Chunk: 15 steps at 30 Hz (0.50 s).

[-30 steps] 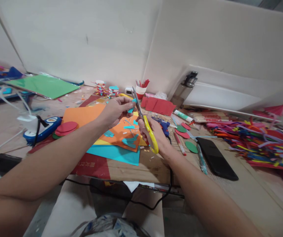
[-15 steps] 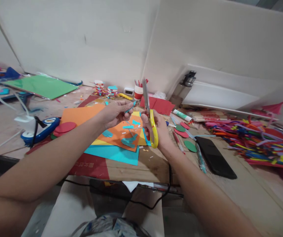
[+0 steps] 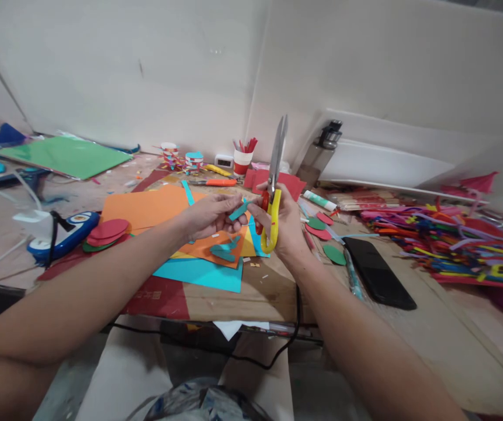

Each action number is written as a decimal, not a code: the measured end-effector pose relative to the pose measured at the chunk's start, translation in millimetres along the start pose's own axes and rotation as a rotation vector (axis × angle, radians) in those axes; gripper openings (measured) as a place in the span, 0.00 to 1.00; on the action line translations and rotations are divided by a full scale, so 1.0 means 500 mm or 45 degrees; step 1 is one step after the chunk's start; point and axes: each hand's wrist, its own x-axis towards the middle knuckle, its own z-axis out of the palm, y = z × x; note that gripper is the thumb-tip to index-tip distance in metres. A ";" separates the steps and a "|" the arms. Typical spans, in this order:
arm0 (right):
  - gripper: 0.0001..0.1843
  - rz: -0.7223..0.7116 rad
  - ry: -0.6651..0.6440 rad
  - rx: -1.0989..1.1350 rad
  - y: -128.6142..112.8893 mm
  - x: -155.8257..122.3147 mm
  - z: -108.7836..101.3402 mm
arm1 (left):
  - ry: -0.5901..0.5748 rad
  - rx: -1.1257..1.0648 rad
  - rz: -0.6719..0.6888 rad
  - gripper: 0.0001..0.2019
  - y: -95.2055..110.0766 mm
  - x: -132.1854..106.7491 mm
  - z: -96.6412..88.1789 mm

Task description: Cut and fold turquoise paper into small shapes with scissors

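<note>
My left hand (image 3: 213,215) pinches a small strip of blue paper (image 3: 239,211) between thumb and fingers. Beside it, my right hand (image 3: 283,222) is closed round scissors with yellow and red handles (image 3: 271,237), their blades pointing up and away. The right thumb and fingertips meet the strip's far end. Beneath the hands lie orange paper sheets (image 3: 146,204) and a blue sheet (image 3: 203,275). Several blue paper scraps (image 3: 226,250) rest on the orange paper.
On the right are a black phone (image 3: 378,272), a heap of coloured pipe cleaners (image 3: 461,240) and a glue stick (image 3: 320,200). A paper cup of red sticks (image 3: 243,159) stands at the back. Red paper discs (image 3: 108,231) and a blue power strip (image 3: 65,237) lie left.
My hands have come together, and the right fingertips now meet the blue strip. The scissors have turned so their blades lean to the right. The view has shifted slightly.
</note>
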 end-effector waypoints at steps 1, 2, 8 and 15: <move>0.25 -0.002 0.005 0.018 0.001 0.000 -0.001 | 0.006 0.089 0.041 0.19 0.000 0.000 -0.002; 0.25 -0.007 0.009 0.036 0.001 0.000 -0.002 | 0.019 0.190 0.083 0.20 0.000 0.000 -0.004; 0.24 0.005 0.006 0.010 -0.006 -0.001 0.002 | 0.134 0.500 0.186 0.13 0.005 -0.003 -0.015; 0.25 0.079 -0.078 -0.188 -0.003 0.001 -0.003 | 0.384 0.180 0.295 0.13 0.015 0.005 -0.022</move>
